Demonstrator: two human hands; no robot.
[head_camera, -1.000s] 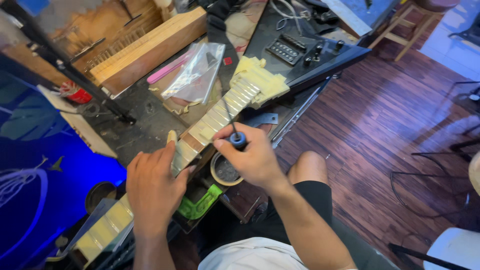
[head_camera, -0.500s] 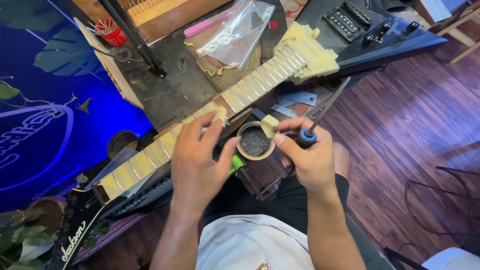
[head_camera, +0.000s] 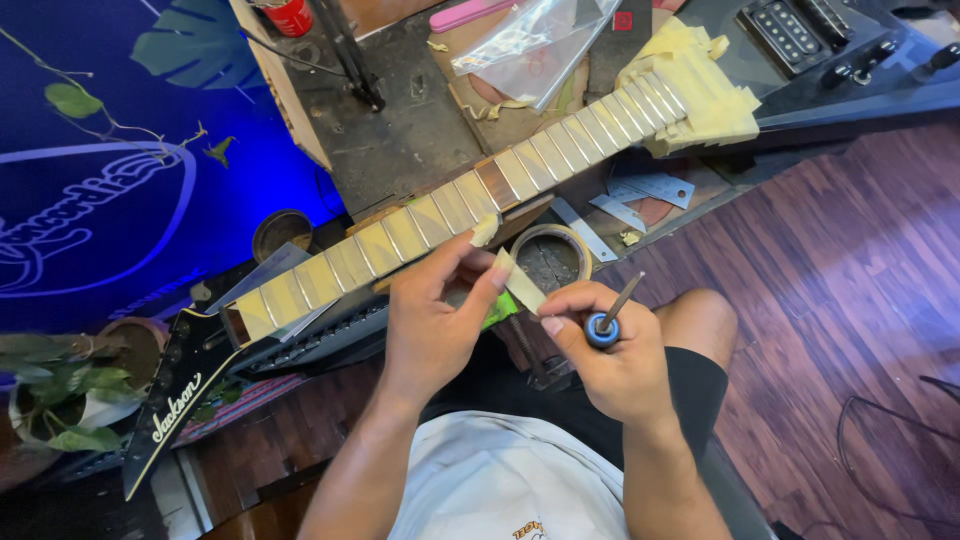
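A guitar neck lies across the workbench, its fretboard covered in strips of pale masking tape, with one bare wooden gap near the middle. My left hand pinches one end of a pale tape strip just below the neck. My right hand holds the strip's other end with the thumb while gripping a small tool with a blue handle and a thin metal shaft. A roll of masking tape sits right behind the strip.
The black guitar body with pickups is at the top right, the black headstock at the lower left. A clear plastic bag, metal rulers, a potted plant and a blue lit panel surround the bench.
My left hand left the fretboard and came down beside the tape roll. Both hands now hold a strip of tape between them, and the view has shifted left along the neck.
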